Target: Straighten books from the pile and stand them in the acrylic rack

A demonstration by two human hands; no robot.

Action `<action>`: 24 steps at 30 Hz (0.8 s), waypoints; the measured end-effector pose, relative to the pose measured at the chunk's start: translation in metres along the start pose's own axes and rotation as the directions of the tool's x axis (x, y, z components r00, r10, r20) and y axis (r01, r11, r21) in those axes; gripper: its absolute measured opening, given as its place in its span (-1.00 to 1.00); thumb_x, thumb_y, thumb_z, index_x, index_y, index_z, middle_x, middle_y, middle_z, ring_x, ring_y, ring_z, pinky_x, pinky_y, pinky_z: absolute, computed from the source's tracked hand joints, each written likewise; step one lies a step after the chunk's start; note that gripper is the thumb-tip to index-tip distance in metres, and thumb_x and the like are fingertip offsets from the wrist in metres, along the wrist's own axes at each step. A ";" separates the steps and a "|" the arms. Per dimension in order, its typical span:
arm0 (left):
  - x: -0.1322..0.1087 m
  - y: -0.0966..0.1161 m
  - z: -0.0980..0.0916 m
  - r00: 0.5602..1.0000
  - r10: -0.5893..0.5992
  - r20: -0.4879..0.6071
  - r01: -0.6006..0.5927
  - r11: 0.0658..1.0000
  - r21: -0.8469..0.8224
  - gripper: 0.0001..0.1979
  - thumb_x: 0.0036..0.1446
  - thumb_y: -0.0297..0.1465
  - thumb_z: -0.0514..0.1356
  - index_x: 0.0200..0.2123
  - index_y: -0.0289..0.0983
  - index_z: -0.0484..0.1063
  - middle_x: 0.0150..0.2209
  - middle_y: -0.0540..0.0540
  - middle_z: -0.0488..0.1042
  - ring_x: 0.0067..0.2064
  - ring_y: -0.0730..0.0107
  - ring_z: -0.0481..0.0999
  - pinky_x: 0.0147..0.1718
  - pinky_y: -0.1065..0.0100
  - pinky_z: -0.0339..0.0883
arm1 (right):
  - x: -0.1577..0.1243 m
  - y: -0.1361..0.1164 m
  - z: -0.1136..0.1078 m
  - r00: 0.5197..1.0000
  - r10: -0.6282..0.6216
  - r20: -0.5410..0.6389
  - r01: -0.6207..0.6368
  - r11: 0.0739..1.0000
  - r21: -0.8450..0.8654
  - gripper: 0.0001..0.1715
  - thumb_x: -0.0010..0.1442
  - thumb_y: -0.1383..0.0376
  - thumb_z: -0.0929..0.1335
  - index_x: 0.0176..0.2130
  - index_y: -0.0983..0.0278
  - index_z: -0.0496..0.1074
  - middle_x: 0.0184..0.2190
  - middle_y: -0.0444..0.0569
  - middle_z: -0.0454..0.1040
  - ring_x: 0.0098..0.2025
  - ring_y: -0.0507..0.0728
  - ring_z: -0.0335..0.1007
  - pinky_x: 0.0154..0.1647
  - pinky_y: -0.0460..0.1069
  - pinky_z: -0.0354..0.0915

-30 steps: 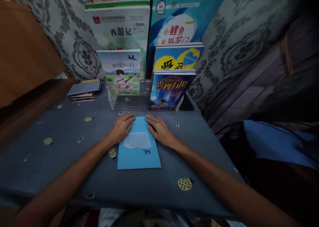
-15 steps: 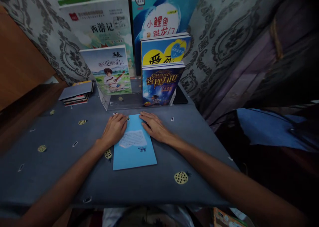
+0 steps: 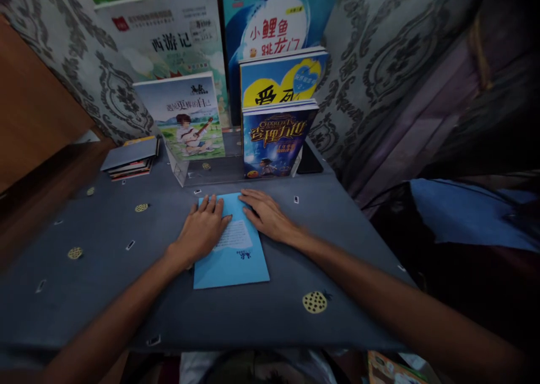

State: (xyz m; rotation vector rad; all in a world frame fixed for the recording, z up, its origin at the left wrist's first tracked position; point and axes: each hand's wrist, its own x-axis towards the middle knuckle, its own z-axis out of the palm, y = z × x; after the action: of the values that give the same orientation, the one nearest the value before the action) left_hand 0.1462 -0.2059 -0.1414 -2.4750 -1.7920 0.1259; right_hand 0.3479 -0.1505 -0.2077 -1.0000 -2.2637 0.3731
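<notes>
A thin blue book (image 3: 231,271) lies flat on the dark cloth-covered table (image 3: 139,271), with a pale text panel on its upward side. My left hand (image 3: 205,224) rests palm down over its upper left part, fingers spread, thumb pointing across the text. On the upper right edge lies my right hand (image 3: 265,215), also palm down, its fingers stretched out and its thumb apart. Both hands touch the book without gripping it. Part of the text panel is hidden under the left hand.
Behind the book, a clear acrylic stand (image 3: 211,173) holds a guitar-player book (image 3: 194,125) and a dark blue book (image 3: 274,148). Taller books (image 3: 169,41) stand behind. To the left is a small stack of books (image 3: 130,158); a black flat object (image 3: 310,162) lies right of the stand.
My left hand has slid right and further onto the book, its fingers now more spread. My right hand stays on the upper right edge. The view has shifted slightly.
</notes>
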 end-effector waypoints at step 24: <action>0.002 -0.007 0.017 0.979 0.183 -0.094 -0.189 0.980 -0.058 -0.26 0.34 0.01 0.03 0.34 -0.45 0.16 0.38 -0.45 0.15 0.43 -0.09 0.09 0.33 -0.10 0.05 | -0.022 -0.045 -0.022 0.996 0.087 -0.029 -0.075 0.957 0.278 -0.66 0.36 0.40 0.24 0.02 0.24 0.50 -0.09 0.04 0.60 -0.05 0.16 0.53 0.02 0.11 0.42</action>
State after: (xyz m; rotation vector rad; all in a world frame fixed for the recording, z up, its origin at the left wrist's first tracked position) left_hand 0.1384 -0.2012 -0.1570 -2.6459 -1.5537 -0.0311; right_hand 0.3478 -0.1973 -0.1789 -0.9450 -2.0670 0.6788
